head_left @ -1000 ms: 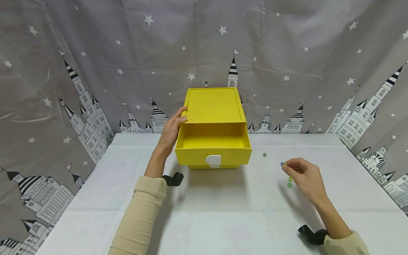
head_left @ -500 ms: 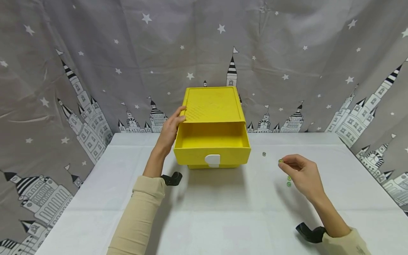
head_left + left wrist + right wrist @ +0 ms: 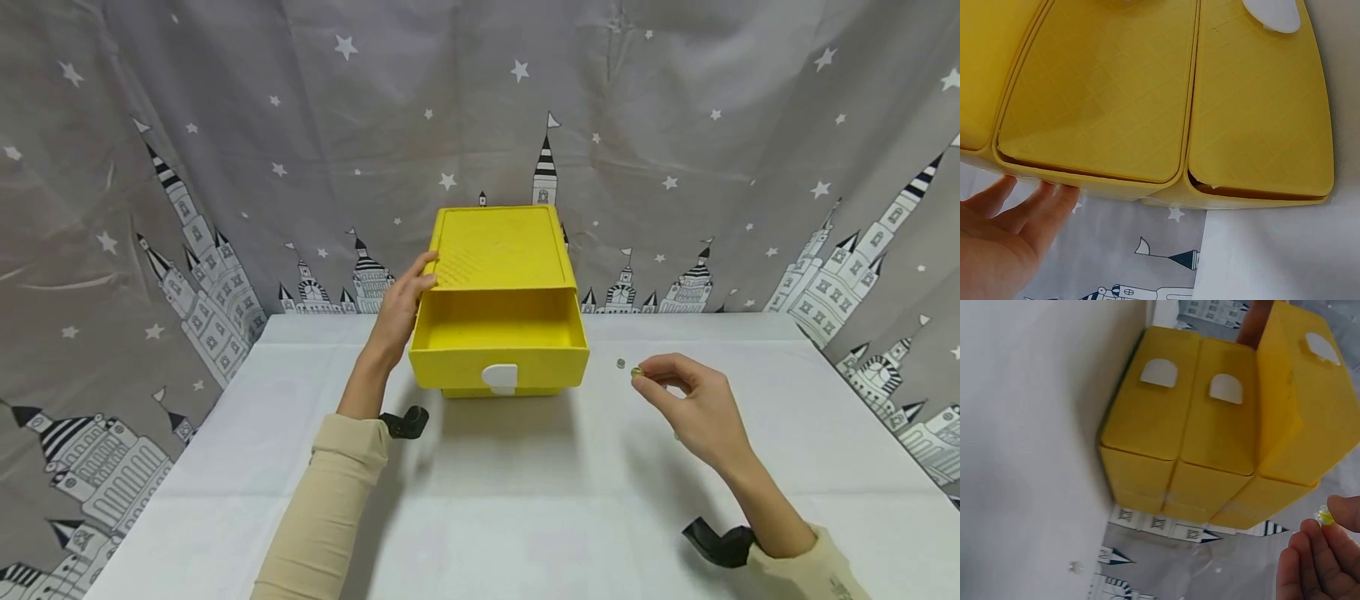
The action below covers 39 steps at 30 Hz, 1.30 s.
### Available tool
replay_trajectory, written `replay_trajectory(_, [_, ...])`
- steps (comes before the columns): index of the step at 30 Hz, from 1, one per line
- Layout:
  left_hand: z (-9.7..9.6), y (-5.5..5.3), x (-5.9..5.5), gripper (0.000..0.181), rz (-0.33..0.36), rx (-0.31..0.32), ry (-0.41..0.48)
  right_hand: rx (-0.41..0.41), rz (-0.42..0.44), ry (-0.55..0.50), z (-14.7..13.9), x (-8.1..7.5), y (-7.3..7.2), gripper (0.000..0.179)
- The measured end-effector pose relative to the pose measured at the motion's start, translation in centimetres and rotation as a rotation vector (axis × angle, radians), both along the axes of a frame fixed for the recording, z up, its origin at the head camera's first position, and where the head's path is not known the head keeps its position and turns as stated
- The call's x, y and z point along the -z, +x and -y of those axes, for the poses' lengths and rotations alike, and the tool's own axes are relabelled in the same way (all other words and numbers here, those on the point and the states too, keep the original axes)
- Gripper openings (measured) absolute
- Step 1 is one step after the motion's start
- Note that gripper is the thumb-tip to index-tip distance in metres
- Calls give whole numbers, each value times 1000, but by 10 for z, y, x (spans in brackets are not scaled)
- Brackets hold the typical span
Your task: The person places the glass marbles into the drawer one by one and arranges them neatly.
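Observation:
A yellow drawer unit [image 3: 502, 242] stands at the middle back of the table, its top drawer [image 3: 450, 368] pulled out and bare inside. My left hand [image 3: 396, 317] lies along the unit's left side with fingertips at the top edge; in the left wrist view its fingers [image 3: 1047, 215] press the side wall, nearly straight. To the right of the unit, my right hand [image 3: 697, 408] pinches a small yellow-green glass marble [image 3: 637, 372] between thumb and fingertips above the table. Just left of that marble, a clear marble [image 3: 621, 363] lies on the table.
A greenish marble [image 3: 677, 436] is mostly hidden behind the right hand. Below the pulled-out drawer are two closed ones, a middle drawer [image 3: 1219, 425] and a bottom drawer [image 3: 1144, 415], with white handles. A grey castle-print curtain [image 3: 300, 167] hangs behind the white table [image 3: 510, 533].
My right hand has moved left and slightly up with the marble, closer to the drawer unit, and now covers marbles seen earlier on the table. The left hand stays at the unit's side.

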<state>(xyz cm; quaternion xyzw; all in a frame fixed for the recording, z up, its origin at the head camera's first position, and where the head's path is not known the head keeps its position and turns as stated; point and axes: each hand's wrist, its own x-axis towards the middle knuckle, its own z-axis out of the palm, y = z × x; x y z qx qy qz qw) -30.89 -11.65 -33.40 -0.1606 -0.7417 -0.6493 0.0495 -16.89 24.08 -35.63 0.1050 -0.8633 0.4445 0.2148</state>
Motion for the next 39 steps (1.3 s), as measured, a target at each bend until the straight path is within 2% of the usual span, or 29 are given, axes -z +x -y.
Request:
replay_trajectory(15, [0, 0, 0, 52, -7, 1, 4, -111, -148, -68, 26, -26, 2, 12])
replay_trajectory(26, [-1, 0, -1, 53, -5, 1, -1, -163, -257, -117, 42, -38, -7, 14])
replay_trajectory(39, [0, 1, -2, 53, -5, -4, -5, -158, -217, -58, 65, -50, -26, 12])
